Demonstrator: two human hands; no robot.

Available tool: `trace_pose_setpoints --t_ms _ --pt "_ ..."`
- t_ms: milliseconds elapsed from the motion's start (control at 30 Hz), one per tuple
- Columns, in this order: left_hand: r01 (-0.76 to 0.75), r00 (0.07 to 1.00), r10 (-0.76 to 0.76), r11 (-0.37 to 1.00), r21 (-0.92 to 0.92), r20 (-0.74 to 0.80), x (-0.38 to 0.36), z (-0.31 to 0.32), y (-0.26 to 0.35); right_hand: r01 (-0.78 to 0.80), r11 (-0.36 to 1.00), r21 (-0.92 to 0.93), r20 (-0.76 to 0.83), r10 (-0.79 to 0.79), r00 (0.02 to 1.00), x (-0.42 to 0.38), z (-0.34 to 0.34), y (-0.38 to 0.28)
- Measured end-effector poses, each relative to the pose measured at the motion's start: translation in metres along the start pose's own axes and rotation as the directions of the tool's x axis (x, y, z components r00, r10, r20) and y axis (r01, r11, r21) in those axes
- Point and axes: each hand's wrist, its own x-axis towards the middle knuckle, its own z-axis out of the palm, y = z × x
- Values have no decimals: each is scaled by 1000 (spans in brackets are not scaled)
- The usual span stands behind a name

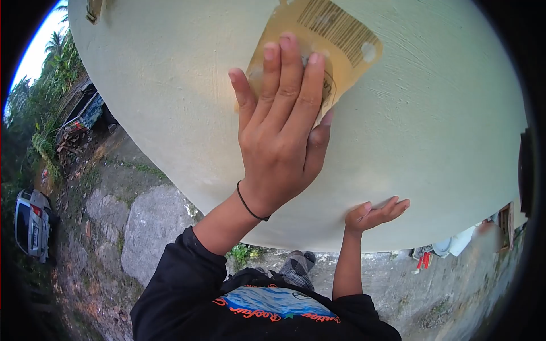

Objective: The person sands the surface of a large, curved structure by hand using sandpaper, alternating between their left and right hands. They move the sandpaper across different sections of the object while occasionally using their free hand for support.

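Observation:
My left hand (281, 125) lies flat over a tan piece of sandpaper (352, 42) and presses it to the pale painted wall (409, 131). The sandpaper's back faces me, with a dark barcode-like print and part of a round mark. One edge looks torn, and my thumb lies by its lower corner. Lower on the right, my right hand (378, 215) rests at the wall with fingers stretched out and nothing visible in it. A thin black band (250, 204) circles my left wrist.
Rough concrete ground (153, 227) runs below the wall. A silver car (34, 224) stands at the far left, near greenery and a pile of debris (74, 136). Red-handled items (424, 260) and pale containers (455, 243) sit at the wall's foot on the right.

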Motion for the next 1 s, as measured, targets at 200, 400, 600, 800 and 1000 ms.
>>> trace_pose_setpoints --t_ms 200,400,600,800,1000 --pt "24 979 -30 999 33 199 -50 -1 -7 1 1000 -2 2 -1 1000 -3 1 3" --pt "36 997 -34 999 32 -73 1 -3 -21 4 1000 10 -8 -3 1000 -1 1 2" --pt "-40 978 7 987 156 207 -59 -6 -16 17 1000 -24 3 -17 1000 0 -2 0" --pt "128 989 -104 958 255 -108 5 -31 -69 19 1000 -23 -11 -19 1000 1 1 1" --pt "-39 992 6 966 256 128 -46 -13 -41 29 999 -19 -22 -30 999 1 2 1"
